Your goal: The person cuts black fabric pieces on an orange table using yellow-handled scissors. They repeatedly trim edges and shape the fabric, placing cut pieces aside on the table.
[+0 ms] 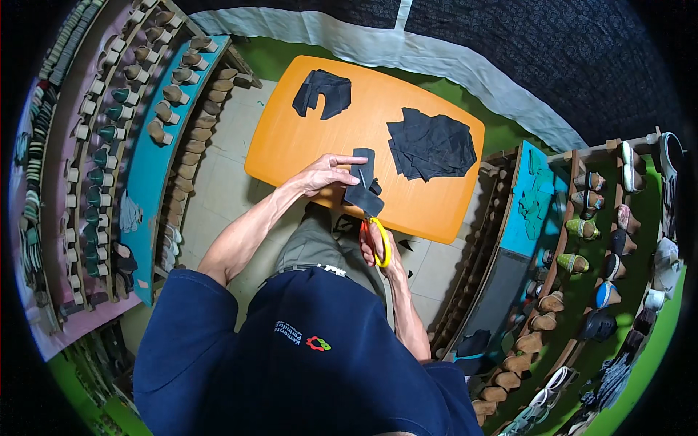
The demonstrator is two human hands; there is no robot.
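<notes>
A small piece of black material (363, 166) is pinched in my left hand (325, 174), above the near edge of the orange table. My right hand (379, 251) grips yellow-handled scissors (383, 243), whose blades point away from me and reach the lower part of the piece. Whether the blades are apart is hidden by the material. A loose pile of black cut pieces (432, 144) lies on the table's right side. Farther off on the left rests another small stack of black pieces (324, 94), with a notch in its near edge.
The orange table (283, 145) has rounded corners. Racks of shoes and shoe lasts (174, 94) stand on the left, beside a turquoise board (138, 218). More shoe racks (574, 263) and a turquoise shelf with green scraps (534, 196) are on the right. Dark curtain (538, 58) hangs behind.
</notes>
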